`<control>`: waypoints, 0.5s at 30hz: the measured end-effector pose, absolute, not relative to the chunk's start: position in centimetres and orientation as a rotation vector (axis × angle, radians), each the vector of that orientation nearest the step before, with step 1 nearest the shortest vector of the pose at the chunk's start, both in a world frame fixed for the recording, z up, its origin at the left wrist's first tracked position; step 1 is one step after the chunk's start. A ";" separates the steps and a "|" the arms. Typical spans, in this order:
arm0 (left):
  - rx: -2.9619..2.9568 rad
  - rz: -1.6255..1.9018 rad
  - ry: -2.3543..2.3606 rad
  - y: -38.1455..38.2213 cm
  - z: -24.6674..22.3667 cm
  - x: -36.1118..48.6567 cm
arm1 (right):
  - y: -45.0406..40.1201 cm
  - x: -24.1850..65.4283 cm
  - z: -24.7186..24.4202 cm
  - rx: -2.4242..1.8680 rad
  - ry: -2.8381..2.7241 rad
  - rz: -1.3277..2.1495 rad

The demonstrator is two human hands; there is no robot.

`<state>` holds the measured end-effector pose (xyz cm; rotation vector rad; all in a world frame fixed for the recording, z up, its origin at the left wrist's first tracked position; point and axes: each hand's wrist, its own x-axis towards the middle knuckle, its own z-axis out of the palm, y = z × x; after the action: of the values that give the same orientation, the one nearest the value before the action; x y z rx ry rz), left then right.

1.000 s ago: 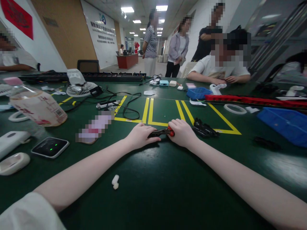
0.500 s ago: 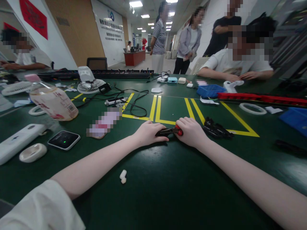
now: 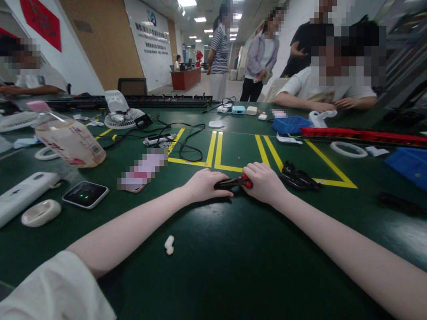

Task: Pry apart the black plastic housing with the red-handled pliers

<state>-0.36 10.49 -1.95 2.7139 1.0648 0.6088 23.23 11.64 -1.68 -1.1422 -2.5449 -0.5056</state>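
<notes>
My right hand (image 3: pixel 262 183) is closed around the red handles of a pair of pliers (image 3: pixel 237 182), whose dark jaws point left. My left hand (image 3: pixel 204 184) pinches a small black piece (image 3: pixel 221 183) between thumb and fingers, right at the jaws. Just where the jaws meet the piece is too dark to make out. Both hands are over the green table (image 3: pixel 213 266), near its yellow tape marks (image 3: pixel 230 168). Beside my right wrist lies a bundle of black parts (image 3: pixel 296 176).
To the left are a phone (image 3: pixel 142 171), a square black-screened device (image 3: pixel 86 194), a white power bank (image 3: pixel 25 193) and a drink bottle (image 3: pixel 71 140). White earbuds (image 3: pixel 169 245) lie nearer me. Farther off are a fan (image 3: pixel 122 116), a black cable (image 3: pixel 191 158) and a blue bin (image 3: pixel 292 125). A person sits opposite.
The whole view has shifted slightly, so things appear a little farther left. My hands keep the same hold on the pliers and the black piece.
</notes>
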 end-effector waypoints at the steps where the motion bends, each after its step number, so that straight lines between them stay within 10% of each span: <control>1: 2.708 0.610 1.054 10.5 -2.0 -0.4 | 11.6 23.2 -1.7 -1.131 -2.544 -0.510; 15: 2.714 0.582 0.865 10.8 -2.0 -0.8 | 11.8 23.5 -1.5 -0.915 -2.559 -0.514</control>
<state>-0.76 10.83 -2.04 2.7135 0.8652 0.5819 23.52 11.82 -1.49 -0.9146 -2.5586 -0.5142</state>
